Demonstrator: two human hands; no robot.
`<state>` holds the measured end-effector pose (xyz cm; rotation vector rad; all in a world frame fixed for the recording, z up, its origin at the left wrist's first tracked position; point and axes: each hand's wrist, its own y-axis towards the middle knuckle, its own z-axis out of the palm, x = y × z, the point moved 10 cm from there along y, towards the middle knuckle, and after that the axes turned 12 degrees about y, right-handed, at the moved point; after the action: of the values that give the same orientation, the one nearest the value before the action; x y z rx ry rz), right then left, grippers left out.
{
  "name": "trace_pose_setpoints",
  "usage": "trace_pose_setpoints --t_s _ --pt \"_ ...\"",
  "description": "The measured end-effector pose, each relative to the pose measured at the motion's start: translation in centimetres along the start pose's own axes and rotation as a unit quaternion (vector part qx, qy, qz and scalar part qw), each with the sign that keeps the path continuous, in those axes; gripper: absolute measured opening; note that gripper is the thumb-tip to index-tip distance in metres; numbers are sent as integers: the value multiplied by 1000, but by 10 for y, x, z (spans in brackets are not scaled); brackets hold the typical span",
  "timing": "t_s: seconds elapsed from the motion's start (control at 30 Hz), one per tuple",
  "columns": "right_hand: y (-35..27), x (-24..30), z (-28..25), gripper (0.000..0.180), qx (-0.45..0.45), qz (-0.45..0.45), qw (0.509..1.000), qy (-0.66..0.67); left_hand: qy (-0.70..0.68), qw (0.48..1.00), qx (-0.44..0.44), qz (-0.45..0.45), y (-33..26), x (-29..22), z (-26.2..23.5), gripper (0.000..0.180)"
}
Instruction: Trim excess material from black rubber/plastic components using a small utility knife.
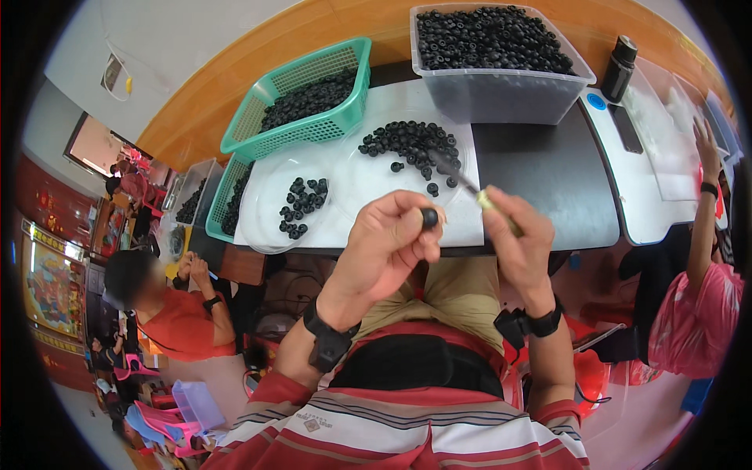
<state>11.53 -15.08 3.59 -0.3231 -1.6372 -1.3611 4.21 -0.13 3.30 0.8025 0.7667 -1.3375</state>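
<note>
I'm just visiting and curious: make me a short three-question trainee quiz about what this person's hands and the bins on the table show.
1. True or false: the left hand pinches a small black ring between its fingertips.
2. What does the right hand hold? A) a thin pointed tool B) a cup C) nothing
3. Fill in: the clear tub at the back of the table is full of ____ rings, like the green basket.

Key: 1 true; 2 A; 3 black.
</note>
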Motion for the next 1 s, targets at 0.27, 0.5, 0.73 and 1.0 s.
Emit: trace_pose_setpoints --t_s 0.27,0.5,0.73,1.0 --pt "-7 -28 -31 31 -64 89 993 32 284 941 -159 92 -11 -48 -50 20" --pt "-12 -46 -40 32 -76 131 988 12 578 738 -336 94 -46 -125 -137 17" --pt "-18 -61 -44 32 -88 183 979 32 614 696 -362 89 -67 -150 -195 16" --pt "-24 -68 -49 32 -90 207 974 36 691 643 -330 25 -58 -145 -203 15"
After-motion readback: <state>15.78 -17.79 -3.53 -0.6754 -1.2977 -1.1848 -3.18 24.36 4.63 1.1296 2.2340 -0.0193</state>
